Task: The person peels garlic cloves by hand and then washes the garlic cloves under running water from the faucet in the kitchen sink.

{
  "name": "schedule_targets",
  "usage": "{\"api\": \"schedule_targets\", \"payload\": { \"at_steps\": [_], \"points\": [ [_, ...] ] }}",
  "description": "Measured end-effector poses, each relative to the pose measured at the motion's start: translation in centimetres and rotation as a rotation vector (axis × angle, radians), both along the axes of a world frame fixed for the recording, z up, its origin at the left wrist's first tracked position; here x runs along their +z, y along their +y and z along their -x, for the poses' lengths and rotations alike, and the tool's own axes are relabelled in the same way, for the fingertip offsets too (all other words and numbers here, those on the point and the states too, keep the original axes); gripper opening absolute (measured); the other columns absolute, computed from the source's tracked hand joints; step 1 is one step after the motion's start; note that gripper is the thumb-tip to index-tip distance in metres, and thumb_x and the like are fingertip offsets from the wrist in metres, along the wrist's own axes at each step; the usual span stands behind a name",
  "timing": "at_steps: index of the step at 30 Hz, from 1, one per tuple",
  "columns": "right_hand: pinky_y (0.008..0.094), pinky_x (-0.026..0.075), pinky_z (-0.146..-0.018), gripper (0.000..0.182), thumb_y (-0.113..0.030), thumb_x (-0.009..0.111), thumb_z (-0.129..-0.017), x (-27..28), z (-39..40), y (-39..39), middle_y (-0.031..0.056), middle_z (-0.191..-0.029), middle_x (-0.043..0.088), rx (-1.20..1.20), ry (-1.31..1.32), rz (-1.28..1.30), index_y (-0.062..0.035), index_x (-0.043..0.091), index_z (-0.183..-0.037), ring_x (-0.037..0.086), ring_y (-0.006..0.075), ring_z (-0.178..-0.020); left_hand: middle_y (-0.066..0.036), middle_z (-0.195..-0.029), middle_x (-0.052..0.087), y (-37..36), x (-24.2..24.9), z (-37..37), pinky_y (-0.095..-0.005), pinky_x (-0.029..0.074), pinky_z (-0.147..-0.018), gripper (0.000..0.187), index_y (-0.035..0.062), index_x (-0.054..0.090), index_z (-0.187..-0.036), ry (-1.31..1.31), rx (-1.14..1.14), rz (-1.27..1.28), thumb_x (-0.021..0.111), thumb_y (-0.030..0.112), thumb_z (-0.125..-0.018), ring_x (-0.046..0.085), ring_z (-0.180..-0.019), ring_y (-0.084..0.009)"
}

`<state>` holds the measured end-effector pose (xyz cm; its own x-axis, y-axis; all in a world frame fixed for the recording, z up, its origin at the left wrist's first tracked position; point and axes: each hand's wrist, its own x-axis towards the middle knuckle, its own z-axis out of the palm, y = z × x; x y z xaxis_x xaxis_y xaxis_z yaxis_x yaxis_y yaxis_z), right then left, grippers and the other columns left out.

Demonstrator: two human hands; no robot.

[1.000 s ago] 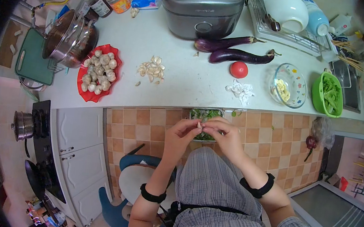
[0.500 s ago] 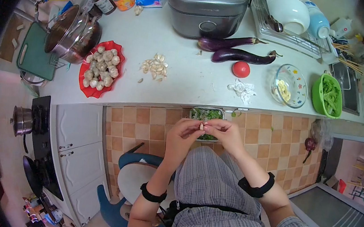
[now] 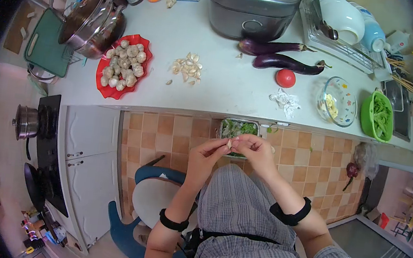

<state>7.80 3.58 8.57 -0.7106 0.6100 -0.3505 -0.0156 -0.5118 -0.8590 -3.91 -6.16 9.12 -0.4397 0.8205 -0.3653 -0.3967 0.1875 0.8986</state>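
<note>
A small pale garlic clove (image 3: 229, 144) is pinched between the fingertips of both hands, in front of the counter's edge. My left hand (image 3: 207, 153) is closed on it from the left side, and my right hand (image 3: 255, 151) meets it with thumb and fingers from the right. Below the hands a container of green leaves (image 3: 239, 128) stands low by the floor. On the counter lies a pile of loose garlic cloves (image 3: 188, 68). A glass bowl (image 3: 350, 102) holds peeled cloves (image 3: 330, 105).
A red dish (image 3: 146, 43) of garlic bulbs stands at the left. Eggplants (image 3: 285, 62), a tomato (image 3: 285, 78), crumpled white paper (image 3: 285, 103) and a green basket (image 3: 367, 117) lie rightward. A rice cooker (image 3: 253, 12) stands behind; a chair (image 3: 150, 199) is left of my legs.
My head view has shifted slightly, so the counter items sit a little higher and further right. Both hands stay together on the clove, with fingers slightly moved.
</note>
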Motion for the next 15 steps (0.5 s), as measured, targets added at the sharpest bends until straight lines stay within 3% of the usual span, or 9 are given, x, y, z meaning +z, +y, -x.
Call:
{"api": "schedule_targets", "payload": {
  "at_steps": [10,12,13,14,15],
  "points": [
    [0.022,0.045,-0.07,0.016,-0.008,0.055,-0.081,-0.4,1.3,-0.6,0.0055,-0.084,0.061,0.034,0.036,0.256,0.0016,0.057,-0.092,0.058,0.0111,-0.075,-0.009,-0.089,0.06,-1.4,0.0,0.6,-0.0228,0.046,-0.073,0.019,-0.0032,0.059,-0.096,-0.108,0.124,0.02,0.054,0.004,-0.079,0.057,-0.08,-0.0139],
    [0.021,0.045,-0.068,0.015,-0.007,0.057,-0.079,-0.3,1.5,-1.1,0.0051,-0.082,0.061,0.04,-0.046,-0.055,0.0018,0.057,-0.091,0.058,0.0106,-0.072,-0.009,-0.088,0.06,-1.6,-0.1,0.7,-0.0225,0.046,-0.072,0.018,-0.0021,0.059,-0.096,-0.07,0.141,0.011,0.055,0.004,-0.079,0.057,-0.079,-0.0133],
    [0.021,0.045,-0.068,0.015,-0.007,0.057,-0.079,-0.2,1.6,-1.3,0.0051,-0.082,0.061,0.049,-0.045,-0.061,0.0018,0.057,-0.091,0.058,0.0106,-0.072,-0.008,-0.087,0.06,-1.8,-0.3,0.7,-0.022,0.046,-0.07,0.018,-0.0013,0.06,-0.094,0.111,0.121,0.009,0.056,0.004,-0.078,0.057,-0.077,-0.0129],
    [0.0207,0.045,-0.066,0.014,-0.006,0.058,-0.077,-0.1,1.8,-1.5,0.0059,-0.08,0.061,0.054,-0.122,-0.249,0.0021,0.058,-0.089,0.058,0.0106,-0.07,-0.008,-0.086,0.06,-1.9,-0.5,0.8,-0.0215,0.046,-0.069,0.017,-0.0004,0.061,-0.093,0.293,0.102,0.008,0.057,0.003,-0.077,0.057,-0.076,-0.0124],
    [0.0205,0.045,-0.065,0.014,-0.005,0.06,-0.076,0.1,1.9,-1.7,0.0067,-0.079,0.061,0.058,-0.196,-0.439,0.0023,0.058,-0.088,0.058,0.0106,-0.068,-0.008,-0.086,0.06,-1.9,-0.4,0.8,-0.0215,0.046,-0.069,0.017,-0.0004,0.061,-0.093,0.295,0.113,0.003,0.057,0.003,-0.077,0.057,-0.076,-0.0124]
  ]
}}
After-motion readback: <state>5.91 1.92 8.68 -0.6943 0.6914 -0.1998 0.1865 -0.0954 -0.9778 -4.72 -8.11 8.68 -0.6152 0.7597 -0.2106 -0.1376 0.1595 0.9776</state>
